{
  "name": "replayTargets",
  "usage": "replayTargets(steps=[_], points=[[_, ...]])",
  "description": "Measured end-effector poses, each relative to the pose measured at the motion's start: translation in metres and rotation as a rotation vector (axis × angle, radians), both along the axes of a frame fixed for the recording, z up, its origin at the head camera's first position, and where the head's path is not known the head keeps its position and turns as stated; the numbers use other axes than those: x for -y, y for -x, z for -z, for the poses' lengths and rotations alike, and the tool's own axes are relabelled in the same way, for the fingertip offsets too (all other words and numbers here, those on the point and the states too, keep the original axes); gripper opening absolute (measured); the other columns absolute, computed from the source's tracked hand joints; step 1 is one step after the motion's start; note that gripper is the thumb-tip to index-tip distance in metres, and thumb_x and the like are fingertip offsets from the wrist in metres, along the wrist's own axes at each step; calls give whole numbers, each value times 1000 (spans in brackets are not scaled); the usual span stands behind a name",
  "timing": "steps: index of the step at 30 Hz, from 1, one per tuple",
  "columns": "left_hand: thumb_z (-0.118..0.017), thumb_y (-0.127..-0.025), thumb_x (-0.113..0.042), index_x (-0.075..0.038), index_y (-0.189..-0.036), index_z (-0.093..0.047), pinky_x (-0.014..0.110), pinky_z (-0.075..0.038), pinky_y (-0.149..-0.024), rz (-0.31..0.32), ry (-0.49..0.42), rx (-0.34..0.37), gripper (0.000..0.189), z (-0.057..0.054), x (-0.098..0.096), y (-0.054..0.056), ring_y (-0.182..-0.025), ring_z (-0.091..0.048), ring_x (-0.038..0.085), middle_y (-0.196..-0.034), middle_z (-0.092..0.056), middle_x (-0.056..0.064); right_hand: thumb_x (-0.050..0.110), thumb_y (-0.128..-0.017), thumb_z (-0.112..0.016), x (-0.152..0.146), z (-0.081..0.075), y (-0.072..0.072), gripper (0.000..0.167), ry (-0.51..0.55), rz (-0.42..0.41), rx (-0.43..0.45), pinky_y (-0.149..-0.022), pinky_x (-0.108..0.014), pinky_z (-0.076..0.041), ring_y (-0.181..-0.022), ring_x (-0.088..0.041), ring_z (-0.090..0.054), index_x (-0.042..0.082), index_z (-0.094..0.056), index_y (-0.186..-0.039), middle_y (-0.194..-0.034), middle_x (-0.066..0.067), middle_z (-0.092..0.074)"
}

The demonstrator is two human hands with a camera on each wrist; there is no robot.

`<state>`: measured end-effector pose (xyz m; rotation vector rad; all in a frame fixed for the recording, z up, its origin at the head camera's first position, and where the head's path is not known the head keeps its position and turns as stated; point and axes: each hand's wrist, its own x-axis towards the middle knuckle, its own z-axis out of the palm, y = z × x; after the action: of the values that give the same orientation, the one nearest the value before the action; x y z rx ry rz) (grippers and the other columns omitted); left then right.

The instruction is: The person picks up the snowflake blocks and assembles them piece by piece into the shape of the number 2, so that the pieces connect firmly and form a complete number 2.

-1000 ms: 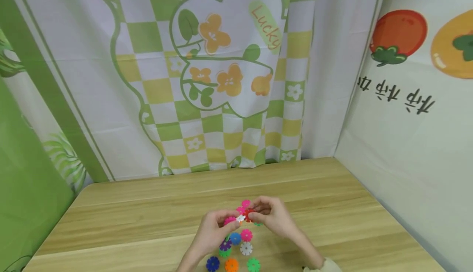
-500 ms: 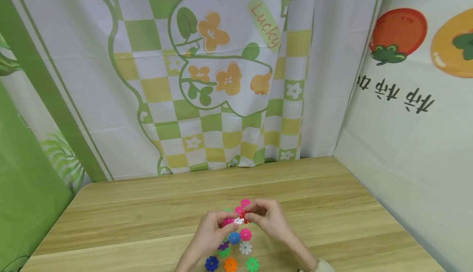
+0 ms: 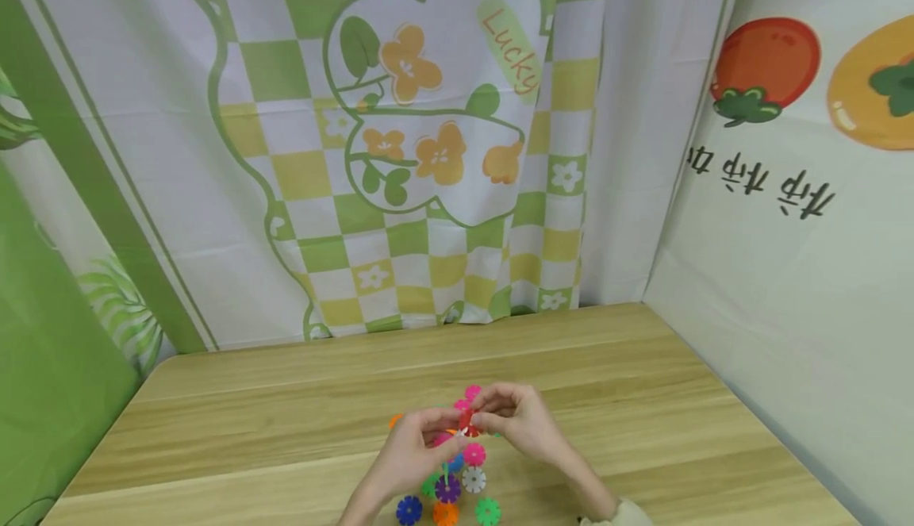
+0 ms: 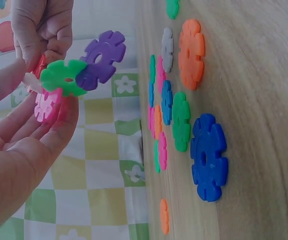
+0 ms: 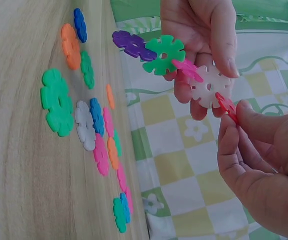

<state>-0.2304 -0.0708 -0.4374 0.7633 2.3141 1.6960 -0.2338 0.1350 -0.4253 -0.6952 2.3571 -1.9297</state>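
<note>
Multicoloured chain of notched plastic discs [image 5: 188, 70] above the wood-grain desk [image 3: 286, 415]
The left hand [image 3: 410, 447] pinches its white disc [image 5: 201, 92] between fingers; the right hand [image 3: 524, 423] pinches the red disc [image 5: 226, 106] touching it.

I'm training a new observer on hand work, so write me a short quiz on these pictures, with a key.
1. In the held chain, what colour is the disc between the green disc and the white disc? A) orange B) pink C) blue
2. True or false: the left hand is holding nothing.
3. Fill the gap: the right hand pinches the ____ disc.

Key:
1. B, the pink disc.
2. False: it holds the white disc.
3. Red: the red disc is between its thumb and fingers.
</note>
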Motion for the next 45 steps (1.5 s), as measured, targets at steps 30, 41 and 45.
replayTargets(steps=[30, 41, 45], points=[[-74, -85, -21, -8, -128, -58, 23, -53, -80, -22, -54, 48, 47, 1, 8, 2, -98, -61, 22, -117, -63, 13, 8, -82, -74, -19, 23, 36, 16, -408, 149, -29, -59, -24, -51, -72, -16, -59, -4, -68, -91, -78, -5, -65], [-75, -83, -19, -9, -128, -58, 22, -52, -79, -41, -34, 47, 48, 0, 7, 3, -97, -60, 25, -113, -64, 10, 6, -68, -85, -18, 35, 41, 32, -594, 208, 186, -53, -28, -49, -63, -16, -52, 1, -61, -89, -76, -6, -56], [-75, -83, -18, -8, -128, -58, 23, -52, -79, -41, -31, 52, 49, -1, 7, 3, -98, -60, 26, -110, -65, 8, 4, -65, -86, -15, 35, 41, 31, -629, 236, 180, -54, -26, -50, -63, -15, -54, 2, -62, -84, -78, -6, -59]])
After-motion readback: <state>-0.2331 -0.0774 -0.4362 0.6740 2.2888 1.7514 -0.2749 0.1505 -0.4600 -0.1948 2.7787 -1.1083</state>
